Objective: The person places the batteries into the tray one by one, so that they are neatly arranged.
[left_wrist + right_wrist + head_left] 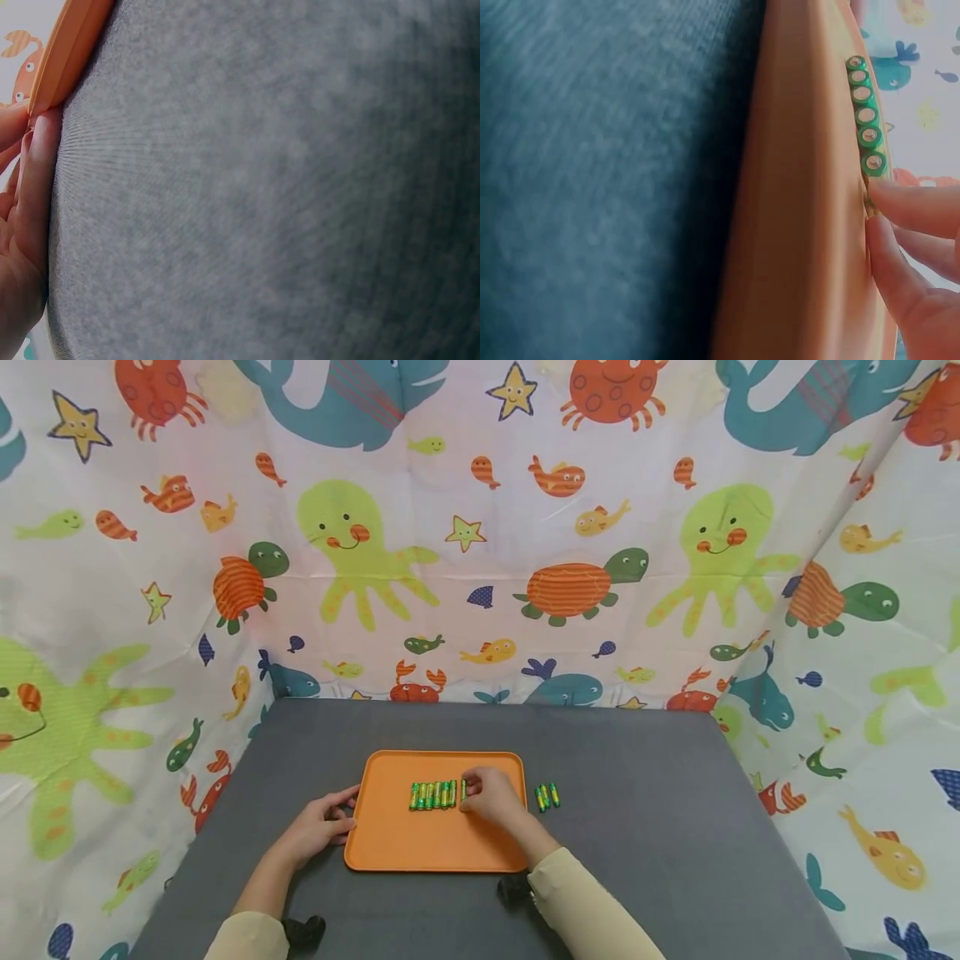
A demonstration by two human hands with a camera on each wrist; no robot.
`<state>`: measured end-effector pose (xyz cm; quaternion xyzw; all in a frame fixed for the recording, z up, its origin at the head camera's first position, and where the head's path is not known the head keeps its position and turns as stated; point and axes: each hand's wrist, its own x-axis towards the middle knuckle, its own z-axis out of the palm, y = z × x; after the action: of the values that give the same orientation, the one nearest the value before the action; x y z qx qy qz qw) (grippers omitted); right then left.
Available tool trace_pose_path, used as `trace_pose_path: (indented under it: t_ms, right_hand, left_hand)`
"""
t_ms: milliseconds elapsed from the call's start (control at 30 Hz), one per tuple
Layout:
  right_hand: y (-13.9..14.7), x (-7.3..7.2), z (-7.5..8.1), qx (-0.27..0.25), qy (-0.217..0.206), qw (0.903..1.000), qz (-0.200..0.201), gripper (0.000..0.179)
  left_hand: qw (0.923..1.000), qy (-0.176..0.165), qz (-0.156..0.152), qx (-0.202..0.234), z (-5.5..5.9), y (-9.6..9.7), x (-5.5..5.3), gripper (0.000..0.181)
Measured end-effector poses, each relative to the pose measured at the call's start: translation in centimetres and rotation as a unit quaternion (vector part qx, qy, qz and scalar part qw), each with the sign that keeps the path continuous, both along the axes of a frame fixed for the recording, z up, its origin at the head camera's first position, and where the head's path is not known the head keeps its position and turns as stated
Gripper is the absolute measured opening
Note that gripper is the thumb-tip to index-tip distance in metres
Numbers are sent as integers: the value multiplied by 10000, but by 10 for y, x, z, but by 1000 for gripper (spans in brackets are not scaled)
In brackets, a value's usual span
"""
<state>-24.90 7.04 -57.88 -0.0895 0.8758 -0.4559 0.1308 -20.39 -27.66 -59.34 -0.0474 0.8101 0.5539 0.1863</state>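
Note:
An orange tray (405, 852) lies on the table, with several green-and-yellow batteries (432, 795) standing side by side in a row on it. My right hand (491, 795) pinches one more battery (463, 789) between thumb and forefinger, at the right end of that row. In the right wrist view the row's round battery ends (866, 115) face the camera, and the fingers mostly cover the pinched one. At the tray's left side my left hand (315, 831) holds the rim, thumb and fingertips right at the edge.
Two loose batteries (547, 797) lie on the grey table (660, 827) just right of the tray. A curtain (465, 593) printed with sea animals hangs behind the table and along both sides. Dark wrist devices (303, 932) sit below both hands.

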Motion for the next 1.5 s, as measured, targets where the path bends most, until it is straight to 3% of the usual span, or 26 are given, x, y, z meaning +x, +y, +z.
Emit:
trace_pose_path:
  t_ms: [633,1033,1500]
  right_hand:
    - [-3,1,4,-222,-99,9996,107,52]
    - [33,5,21,-418,334,9981,297,55]
    - [87,6,27,-400,662,9945,-713,56]
  left_hand:
    - [10000,70,-24,40,2,-4,5,65]
    - [9999,51,-104,79,2,0,3,65]
    - [9998,94,-155,27,5,-1,5,65]
